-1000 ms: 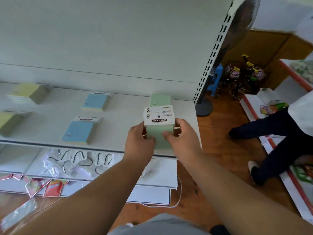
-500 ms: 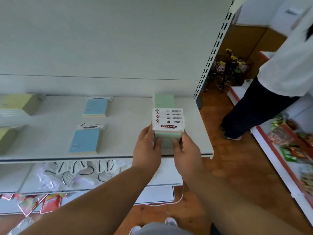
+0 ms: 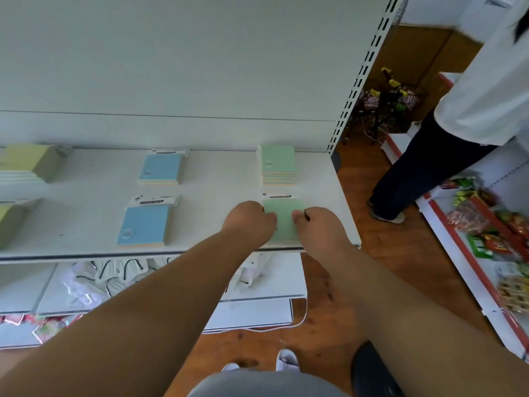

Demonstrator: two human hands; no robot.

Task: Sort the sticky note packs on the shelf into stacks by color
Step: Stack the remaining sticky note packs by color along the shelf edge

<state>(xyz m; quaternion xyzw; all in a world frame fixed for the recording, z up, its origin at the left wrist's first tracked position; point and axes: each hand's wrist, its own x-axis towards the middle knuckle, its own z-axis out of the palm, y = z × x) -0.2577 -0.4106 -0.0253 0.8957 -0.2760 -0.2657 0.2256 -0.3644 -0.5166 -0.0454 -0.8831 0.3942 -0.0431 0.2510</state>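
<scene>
A stack of green sticky note packs (image 3: 284, 222) lies flat near the front right of the white shelf (image 3: 214, 196). My left hand (image 3: 249, 222) grips its left side and my right hand (image 3: 317, 227) grips its right side, fingers curled over the top pack. Behind it stands a second green stack (image 3: 278, 164). Two blue stacks sit mid-shelf, one at the front (image 3: 144, 224) and one at the back (image 3: 161, 169). Yellow stacks sit at the far left, one at the back (image 3: 27, 161) and one at the front (image 3: 8, 222).
A person in a white top and dark trousers (image 3: 446, 138) stands on the wooden floor to the right. A low rack of snack packets (image 3: 486, 233) runs along the right. Plastic bags of hooks (image 3: 108, 276) lie on the lower shelf.
The green packs went from upright in both hands, label facing me, to lying flat on the shelf in front of the other green stack. Both hands came down with them.
</scene>
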